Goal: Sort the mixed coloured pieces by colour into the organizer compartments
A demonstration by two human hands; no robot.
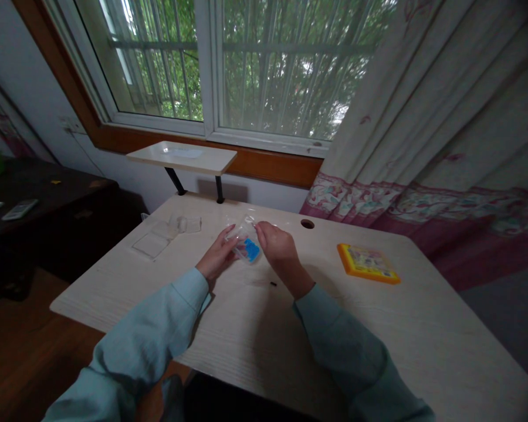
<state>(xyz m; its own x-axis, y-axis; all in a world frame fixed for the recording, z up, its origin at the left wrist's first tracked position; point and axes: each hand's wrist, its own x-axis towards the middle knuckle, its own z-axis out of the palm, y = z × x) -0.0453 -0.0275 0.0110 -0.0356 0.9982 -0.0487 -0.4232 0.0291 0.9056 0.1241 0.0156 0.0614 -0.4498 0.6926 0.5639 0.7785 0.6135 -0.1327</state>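
Observation:
Both my hands meet over the middle of a pale wooden table (255, 328). Between them is a small clear plastic bag (247, 241) with a blue piece inside. My left hand (217, 255) pinches the bag's left side with fingers closed on it. My right hand (278, 246) grips its right side from above, fingers curled. Both sleeves are light blue. A tiny dark speck (273, 284) lies on the table just below my right hand.
Clear plastic pieces (165, 234) lie at the table's far left. An orange-framed flat box (367, 264) rests to the right. A small raised shelf (182, 157) stands at the back under the window. A dark cabinet (35, 211) with remote controls is at left; curtains hang right.

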